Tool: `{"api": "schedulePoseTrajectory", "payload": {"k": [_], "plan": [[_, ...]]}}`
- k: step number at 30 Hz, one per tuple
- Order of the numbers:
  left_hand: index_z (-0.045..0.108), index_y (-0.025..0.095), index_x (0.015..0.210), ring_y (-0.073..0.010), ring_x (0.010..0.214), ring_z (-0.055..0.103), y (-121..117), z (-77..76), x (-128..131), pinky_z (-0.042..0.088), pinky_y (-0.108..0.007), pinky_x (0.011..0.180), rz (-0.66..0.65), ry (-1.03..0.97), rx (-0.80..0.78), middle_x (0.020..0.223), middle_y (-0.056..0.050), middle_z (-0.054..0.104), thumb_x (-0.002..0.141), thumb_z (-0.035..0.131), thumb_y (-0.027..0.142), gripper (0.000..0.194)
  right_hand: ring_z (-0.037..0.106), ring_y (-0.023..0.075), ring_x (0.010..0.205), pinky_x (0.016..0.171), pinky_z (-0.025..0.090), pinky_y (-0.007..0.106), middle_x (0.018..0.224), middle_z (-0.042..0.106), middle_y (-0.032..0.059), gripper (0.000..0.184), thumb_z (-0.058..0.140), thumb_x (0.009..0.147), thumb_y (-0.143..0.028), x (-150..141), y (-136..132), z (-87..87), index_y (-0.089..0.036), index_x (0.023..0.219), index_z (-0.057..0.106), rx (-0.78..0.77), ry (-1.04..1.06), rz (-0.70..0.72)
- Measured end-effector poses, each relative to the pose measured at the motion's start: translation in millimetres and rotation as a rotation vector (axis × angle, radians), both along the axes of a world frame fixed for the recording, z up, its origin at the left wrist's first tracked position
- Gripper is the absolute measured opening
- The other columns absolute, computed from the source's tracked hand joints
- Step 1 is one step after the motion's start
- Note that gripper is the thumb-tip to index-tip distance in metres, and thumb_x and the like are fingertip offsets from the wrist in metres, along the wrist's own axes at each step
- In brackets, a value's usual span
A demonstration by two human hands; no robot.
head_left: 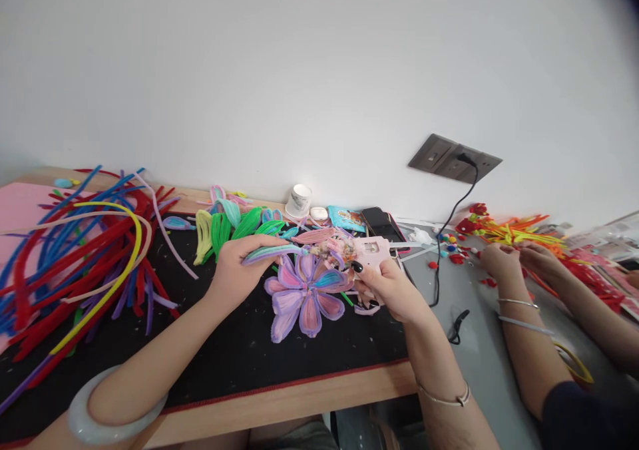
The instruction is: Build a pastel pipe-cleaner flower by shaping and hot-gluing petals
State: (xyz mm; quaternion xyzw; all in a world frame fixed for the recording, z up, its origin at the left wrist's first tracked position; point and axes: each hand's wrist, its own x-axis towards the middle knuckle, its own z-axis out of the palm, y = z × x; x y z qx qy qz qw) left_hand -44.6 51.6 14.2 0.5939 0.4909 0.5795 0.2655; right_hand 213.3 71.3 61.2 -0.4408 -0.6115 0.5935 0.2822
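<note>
My left hand (238,269) is closed on a folded pipe-cleaner petal (279,251) of purple and green, held out to the right. My right hand (387,287) grips a pink glue gun (375,250) whose nozzle points left toward the petal's tip. Just below both lies a flower of purple and pink pipe-cleaner petals (304,291) on the black mat (239,350).
A heap of red, blue and yellow pipe cleaners (74,250) covers the left of the mat. Green and yellow petals (224,227), a small white cup (298,200) and a phone (382,224) lie behind. Another person's hands (514,260) work at orange pipe cleaners (519,230) on the right.
</note>
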Motion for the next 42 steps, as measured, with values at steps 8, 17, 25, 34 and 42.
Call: {"api": "schedulePoseTrajectory", "payload": {"k": [8, 17, 25, 34, 42], "plan": [[0.074, 0.02, 0.081, -0.0152, 0.07, 0.067, -2, 1.2, 0, 0.054, -0.025, 0.074, -0.001, 0.003, 0.018, 0.082, 0.001, 0.076, 0.074, 0.064, 0.019, 0.012, 0.028, 0.0047, 0.043, 0.043, 0.025, 0.02, 0.049, 0.04, -0.008, 0.04, 0.063, 0.079, -0.052, 0, -2, 3.0, -0.019, 0.068, 0.044, 0.004, -0.02, -0.026], [0.074, 0.019, 0.082, -0.0152, 0.066, 0.066, -3, 4.0, 0, 0.054, -0.026, 0.07, 0.023, 0.019, -0.013, 0.076, 0.0, 0.075, 0.076, 0.061, 0.024, 0.014, 0.029, 0.0069, 0.045, 0.044, 0.026, 0.021, 0.05, 0.038, -0.0078, 0.036, 0.058, 0.083, -0.052, 6, -1, 4.2, -0.017, 0.077, 0.051, 0.162, -0.164, -0.127], [0.072, 0.021, 0.087, -0.0138, 0.066, 0.064, -3, 3.0, -1, 0.052, -0.024, 0.068, 0.056, 0.033, -0.02, 0.074, 0.002, 0.072, 0.079, 0.062, 0.026, 0.014, 0.059, 0.0247, 0.089, 0.072, 0.044, 0.03, 0.099, 0.066, 0.0095, 0.03, 0.049, 0.088, -0.031, 49, 6, 14.5, -0.018, 0.112, 0.059, 0.664, -0.689, -0.397], [0.07, 0.021, 0.082, -0.013, 0.066, 0.064, -3, 9.9, -1, 0.05, -0.022, 0.065, 0.109, 0.082, 0.011, 0.074, 0.002, 0.071, 0.078, 0.063, 0.026, 0.01, 0.058, 0.0299, 0.105, 0.079, 0.043, 0.035, 0.11, 0.061, 0.02, 0.031, 0.039, 0.093, -0.019, 83, 8, -25.6, -0.01, 0.121, 0.048, 0.535, -1.349, -0.3], [0.07, 0.021, 0.083, -0.0154, 0.072, 0.066, -3, 8.4, 0, 0.053, -0.024, 0.069, 0.107, 0.092, 0.011, 0.081, 0.0, 0.073, 0.078, 0.062, 0.029, 0.012, 0.06, 0.0283, 0.102, 0.076, 0.041, 0.032, 0.103, 0.063, 0.0208, 0.028, 0.049, 0.089, -0.016, 103, -4, -38.2, -0.008, 0.115, 0.05, 0.413, -1.424, -0.388]]}}
